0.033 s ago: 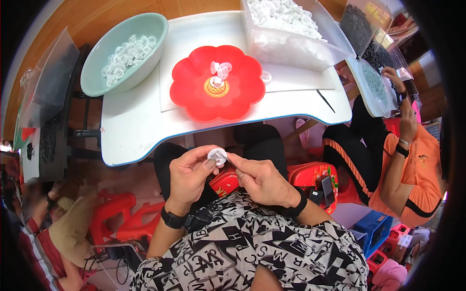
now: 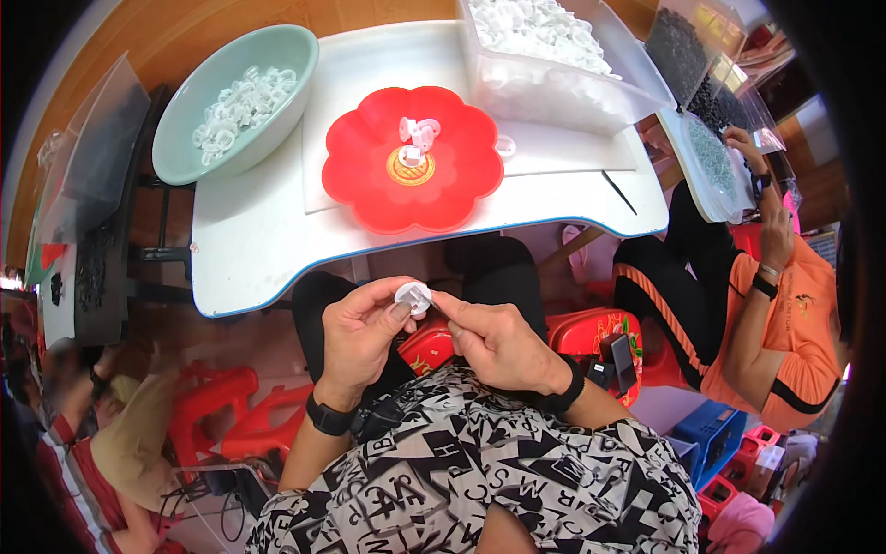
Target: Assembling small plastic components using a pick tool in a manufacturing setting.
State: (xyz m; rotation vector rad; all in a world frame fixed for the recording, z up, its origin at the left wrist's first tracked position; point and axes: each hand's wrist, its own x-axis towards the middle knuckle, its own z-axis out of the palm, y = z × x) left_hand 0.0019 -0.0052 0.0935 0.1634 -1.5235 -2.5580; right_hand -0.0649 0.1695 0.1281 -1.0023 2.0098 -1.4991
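Above my lap, short of the table's near edge, my left hand (image 2: pixel 361 334) pinches a small round white plastic part (image 2: pixel 413 296) between thumb and fingers. A raised shape shows on its face. My right hand (image 2: pixel 503 343) is closed, its index finger reaching to the right edge of that part. Whatever lies in the right fingers is too small and hidden to name. Beyond both hands, a red flower-shaped bowl (image 2: pixel 360 180) stands on the white table (image 2: pixel 249 245) with several white and pinkish plastic parts (image 2: pixel 421 135) inside.
At the back left stands a pale green basin (image 2: pixel 175 152) of white parts; a clear bin (image 2: pixel 563 97) of white pieces is at the back right. A thin black tool (image 2: pixel 619 192) lies on the table's right. A person in orange (image 2: pixel 784 323) sits on the right.
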